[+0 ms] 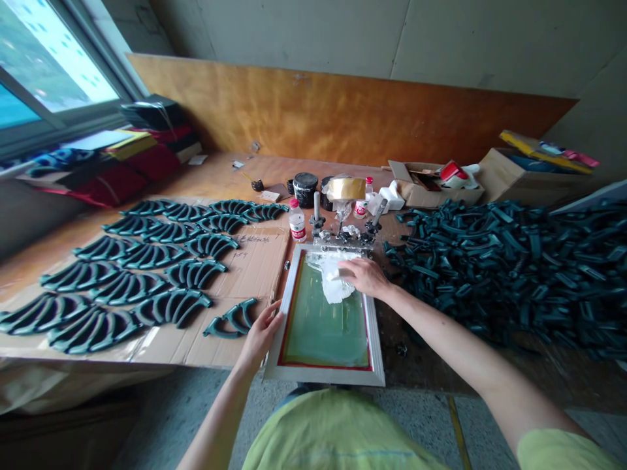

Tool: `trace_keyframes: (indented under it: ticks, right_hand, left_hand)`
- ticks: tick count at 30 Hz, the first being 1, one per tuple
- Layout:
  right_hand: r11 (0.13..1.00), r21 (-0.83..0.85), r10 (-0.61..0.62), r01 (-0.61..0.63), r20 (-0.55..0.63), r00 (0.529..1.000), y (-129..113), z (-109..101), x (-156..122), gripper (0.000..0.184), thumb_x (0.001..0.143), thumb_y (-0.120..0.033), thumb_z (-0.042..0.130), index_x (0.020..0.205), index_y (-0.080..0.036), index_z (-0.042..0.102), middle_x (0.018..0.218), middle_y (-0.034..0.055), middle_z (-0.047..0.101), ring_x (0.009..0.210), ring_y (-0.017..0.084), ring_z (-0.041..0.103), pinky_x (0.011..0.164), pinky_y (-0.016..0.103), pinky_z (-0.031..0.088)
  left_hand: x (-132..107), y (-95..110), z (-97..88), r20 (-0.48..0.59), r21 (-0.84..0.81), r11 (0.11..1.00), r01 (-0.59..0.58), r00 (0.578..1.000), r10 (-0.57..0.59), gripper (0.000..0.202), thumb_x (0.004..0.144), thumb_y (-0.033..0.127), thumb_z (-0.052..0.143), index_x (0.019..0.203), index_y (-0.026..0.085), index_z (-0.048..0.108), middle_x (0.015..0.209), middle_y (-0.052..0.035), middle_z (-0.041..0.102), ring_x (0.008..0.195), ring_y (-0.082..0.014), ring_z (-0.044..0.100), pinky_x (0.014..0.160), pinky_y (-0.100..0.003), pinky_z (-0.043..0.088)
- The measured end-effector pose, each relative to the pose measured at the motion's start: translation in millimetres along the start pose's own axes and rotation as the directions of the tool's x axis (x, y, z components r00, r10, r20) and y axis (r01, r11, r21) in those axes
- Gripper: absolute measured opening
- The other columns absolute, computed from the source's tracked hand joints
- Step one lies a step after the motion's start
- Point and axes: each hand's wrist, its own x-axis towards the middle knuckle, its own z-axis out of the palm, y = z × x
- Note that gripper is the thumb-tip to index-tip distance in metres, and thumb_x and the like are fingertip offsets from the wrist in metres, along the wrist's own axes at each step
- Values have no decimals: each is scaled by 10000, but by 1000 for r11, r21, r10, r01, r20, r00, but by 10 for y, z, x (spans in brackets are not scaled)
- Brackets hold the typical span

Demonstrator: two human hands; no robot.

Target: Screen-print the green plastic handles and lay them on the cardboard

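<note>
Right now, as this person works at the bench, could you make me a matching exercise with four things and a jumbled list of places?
Things
1. left hand
2. right hand
3. black lidded tub
4. heap of dark green curved parts

Places
A. behind the nearer red-capped bottle
B. over the framed screen, at the white material
C. to the right of the framed screen
D. at the framed screen's left edge

Right pairs: 1-D, 2-B, 3-A, 4-C

Got window [63,59] upper L, wood panel [294,111] in front of grey wall [318,32], open cardbd box [441,198] back R, black tub [305,194] nr. 2 red-capped plastic bottles [296,223].
</note>
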Motion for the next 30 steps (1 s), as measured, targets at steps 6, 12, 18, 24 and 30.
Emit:
trace_keyframes:
  ticks: [6, 12, 18, 24, 30]
  right_hand:
    - [951, -40, 305, -307, -40, 951, 300, -335, 591, 757, 808, -280, 728, 1476, -300, 374, 1208, 88, 638, 1015, 269, 617, 875, 348, 460]
    - [815, 62, 572, -575, -237, 785, 830, -459, 107, 428, 905, -305, 562, 1316, -186, 539, 930, 71, 696, 875, 238, 633, 806, 336, 468]
    - [887, 125, 455, -445, -64, 888, 549, 255, -403, 461, 867, -382, 636, 1262, -164, 541, 949, 75, 683, 890, 227, 627, 804, 336, 471]
    - [958, 39, 285, -285, -2, 958, -20, 436, -449, 170, 856, -263, 677, 1014, -207, 650, 1013, 74, 641, 1007, 241, 548, 874, 369, 430]
    - [995, 6, -96, 97, -73, 993, -882, 440, -519, 143, 928, -299, 564, 954, -200, 664, 854, 71, 616, 895, 235, 515, 835, 378, 428]
  left_hand:
    - [-193, 672, 6, 4, 41, 998, -51, 999, 51, 723, 672, 583, 741, 1278, 211, 609, 943, -54, 731, 825, -237, 678, 655, -288, 532]
    - [-59, 1378, 229, -8, -34, 938, -346, 938, 346, 560, 786, 670, 569, 1026, 174, 672, 943, -68, 706, 733, -184, 650, 587, -266, 505]
    - [224, 1851, 494, -8, -166, 872, -460, 885, 465, 452, 846, 619, 511, 850, 176, 601, 756, -39, 662, 667, -135, 627, 549, -219, 467]
    - [153, 1149, 621, -17, -174, 954, -244, 970, 244, 542, 796, 625, 595, 1115, 186, 592, 868, -52, 706, 690, -137, 646, 562, -220, 476]
    - [-255, 50, 825, 190, -193, 944, 267, 954, -231, 556, 721, 624, 691, 1053, 182, 632, 891, -84, 719, 858, -238, 706, 632, -297, 554]
